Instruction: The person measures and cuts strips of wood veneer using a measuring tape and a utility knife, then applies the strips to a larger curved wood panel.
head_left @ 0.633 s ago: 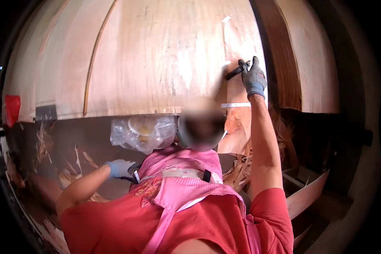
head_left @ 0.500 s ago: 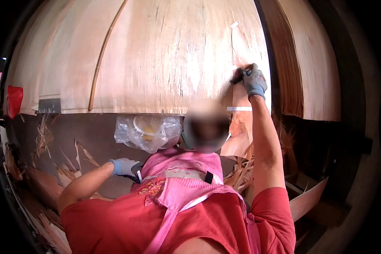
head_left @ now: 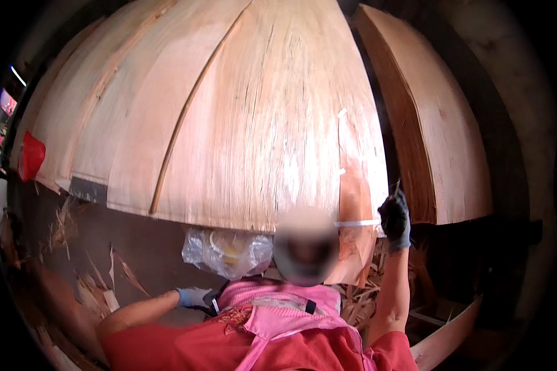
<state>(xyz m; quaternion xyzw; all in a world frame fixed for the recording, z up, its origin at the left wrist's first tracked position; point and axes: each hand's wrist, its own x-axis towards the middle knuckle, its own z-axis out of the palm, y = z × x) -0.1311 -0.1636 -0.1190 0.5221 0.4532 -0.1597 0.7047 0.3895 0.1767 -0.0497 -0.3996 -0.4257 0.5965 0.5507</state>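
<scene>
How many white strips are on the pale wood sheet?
3: a short upper strip, a short middle strip below it, and a long lower strip just left of the right hand. Others may be hidden.

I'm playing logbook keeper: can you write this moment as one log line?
right hand: gloved, near right edge of pale wood sheet; left hand: gloved, near pink apron; white strip: on sheet

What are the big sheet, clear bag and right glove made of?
Big sheet: probably bare wood, with streaky grain and cracks. Clear bag: likely thin plastic, crinkled and shiny. Right glove: maybe coated cloth, dark over the hand, paler cuff.
</scene>
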